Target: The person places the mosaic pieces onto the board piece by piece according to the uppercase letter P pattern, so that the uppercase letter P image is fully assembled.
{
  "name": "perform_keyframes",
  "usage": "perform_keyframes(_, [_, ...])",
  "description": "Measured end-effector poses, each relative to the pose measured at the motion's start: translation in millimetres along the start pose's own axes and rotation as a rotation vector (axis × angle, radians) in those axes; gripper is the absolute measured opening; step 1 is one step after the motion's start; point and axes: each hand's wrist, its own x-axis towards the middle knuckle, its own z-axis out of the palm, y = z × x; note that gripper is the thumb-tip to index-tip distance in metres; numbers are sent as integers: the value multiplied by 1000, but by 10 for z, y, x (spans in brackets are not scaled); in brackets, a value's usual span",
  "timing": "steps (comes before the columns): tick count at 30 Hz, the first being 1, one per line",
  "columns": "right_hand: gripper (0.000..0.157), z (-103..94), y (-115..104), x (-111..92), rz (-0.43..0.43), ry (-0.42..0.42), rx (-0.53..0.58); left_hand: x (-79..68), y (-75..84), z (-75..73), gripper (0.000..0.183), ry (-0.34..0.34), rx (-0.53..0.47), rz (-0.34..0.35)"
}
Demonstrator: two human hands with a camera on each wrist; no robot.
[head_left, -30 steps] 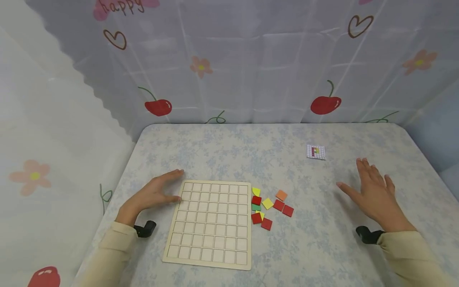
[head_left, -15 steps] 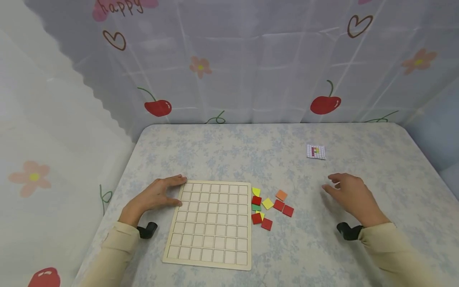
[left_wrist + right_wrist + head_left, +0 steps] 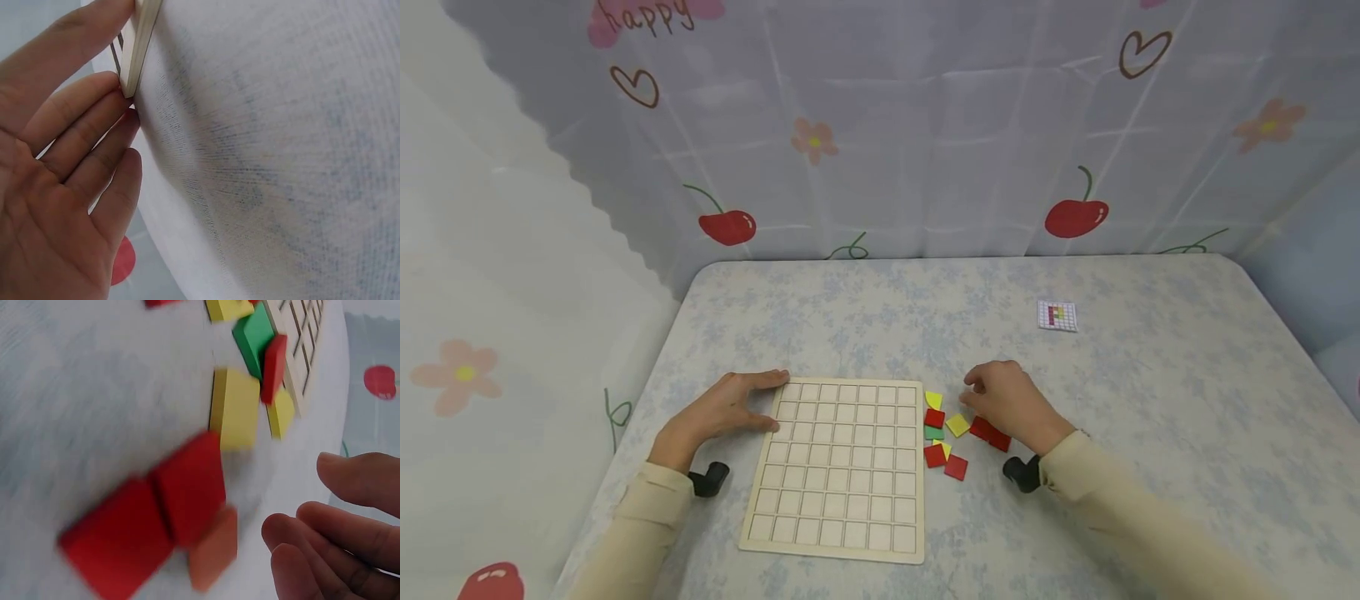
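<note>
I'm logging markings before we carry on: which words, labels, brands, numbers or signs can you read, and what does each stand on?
"happy": on the hanging pale grey sheet, top left in the head view.
Small white square card with a coloured grid: any lettering is too small to read.
Pale wooden grid board and flat red, yellow, green and orange tiles: no text visible.

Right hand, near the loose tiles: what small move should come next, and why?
I'd probably lower the right hand to the yellow tile nearest it and pinch that tile's edges: the hand holds nothing, sits close to the tile in the head view, and nothing lies on top of it. The left hand touches the edge of the grid board, which may help steady it.
</note>
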Motion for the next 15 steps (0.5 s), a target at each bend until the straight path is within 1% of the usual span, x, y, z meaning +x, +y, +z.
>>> perform_keyframes(3, [26, 106, -105, 61, -23, -23, 26, 3, 0, 0, 79, -5, -3, -1])
perform_keyframes(7, [24, 227, -171, 116, -51, -33, 45, 7, 8, 0, 80, -9, -15, -11])
perform_keyframes(12, [23, 315, -201, 171, -81, 0, -20, 7, 31, -10, 79, -5, -15, -25])
perform_keyframes(15, [18, 327, -215, 188, -89, 1, -51, -4, 41, -15, 79, -11, 3, -37])
